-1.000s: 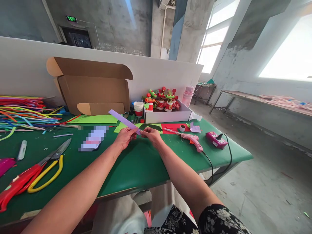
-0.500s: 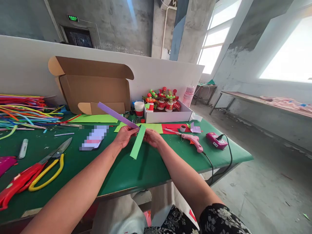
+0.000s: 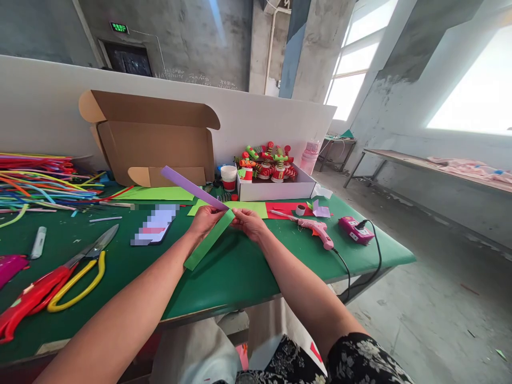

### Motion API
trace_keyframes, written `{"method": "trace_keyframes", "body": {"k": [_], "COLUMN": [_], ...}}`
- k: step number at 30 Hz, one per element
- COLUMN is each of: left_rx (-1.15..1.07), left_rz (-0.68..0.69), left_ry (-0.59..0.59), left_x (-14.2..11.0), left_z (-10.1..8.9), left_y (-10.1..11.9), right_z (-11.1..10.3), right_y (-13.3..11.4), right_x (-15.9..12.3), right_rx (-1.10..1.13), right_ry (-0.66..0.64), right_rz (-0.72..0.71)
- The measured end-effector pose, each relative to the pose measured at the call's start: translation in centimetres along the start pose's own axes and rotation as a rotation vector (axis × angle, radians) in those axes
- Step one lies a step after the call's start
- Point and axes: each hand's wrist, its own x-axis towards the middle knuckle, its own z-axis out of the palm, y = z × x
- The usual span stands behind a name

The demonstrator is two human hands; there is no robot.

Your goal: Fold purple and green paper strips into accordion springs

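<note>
Two paper strips meet at one end between my hands, above the green tabletop [image 3: 240,290]. The purple paper strip [image 3: 188,184] slants up to the left, its lower end between the fingers of my left hand [image 3: 203,223]. From the joined end the green paper strip [image 3: 210,241] hangs down to the left, crossing in front of my left wrist. My right hand [image 3: 248,223] pinches the top of the green strip at the joint. Both hands are closed; how the strips overlap is hidden by the fingertips.
On the right lie a pink glue gun [image 3: 316,230] and a magenta power box [image 3: 355,230] with a cable. Scissors [image 3: 76,277], a phone [image 3: 156,225] and pipe cleaners [image 3: 40,186] are left. Behind stand paper cups [image 3: 229,178] and a white box [image 3: 276,190] of small figures.
The green strip's free end has swung to the left, from hanging between my hands to lying across my left wrist. My right hand has shifted slightly left; the purple strip has barely moved.
</note>
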Motion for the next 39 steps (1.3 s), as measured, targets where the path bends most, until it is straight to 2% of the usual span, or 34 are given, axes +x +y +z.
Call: {"method": "trace_keyframes", "body": {"k": [7,11,18,21,26,32,34,36,39], "left_rx": [-0.054,-0.094,-0.197,-0.165,-0.236,-0.141,-0.14,-0.105,0.063], "left_rz": [-0.086,-0.179,-0.16,-0.147,-0.069,-0.068,-0.079,-0.086,-0.081], "left_ry": [-0.012,-0.046,-0.028,-0.032,-0.093,-0.116,-0.051,0.085,0.229], "left_x": [0.0,-0.2,0.0,0.2,0.1,-0.6,-0.6,-0.6,-0.4], "left_z": [-0.1,-0.2,0.1,-0.2,-0.8,0.2,0.6,0.7,0.4], "left_y": [-0.1,-0.3,-0.9,-0.8,-0.2,-0.7,-1.1,-1.4,-1.4], "right_z": [0.4,0.5,0.2,-0.1,-0.1,0.3,0.4,0.5,0.6], "right_y": [-0.2,-0.2,-0.1,-0.1,-0.6,-0.7,-0.5,-0.3,-0.2], "right_x": [-0.1,-0.1,0.4,0.3,-0.1,-0.2,-0.2,-0.3,-0.4], "right_rx": [-0.202,-0.271,-0.327,-0.261,0.026,0.132,0.118,0.095,0.042], "right_ry": [0.114,0.164,0.135,0.08,0.012,0.053,0.051,0.042,0.021], "right_rz": [-0.182,-0.225,-0.232,-0.163,-0.075,-0.074,-0.075,-0.079,-0.071]}}
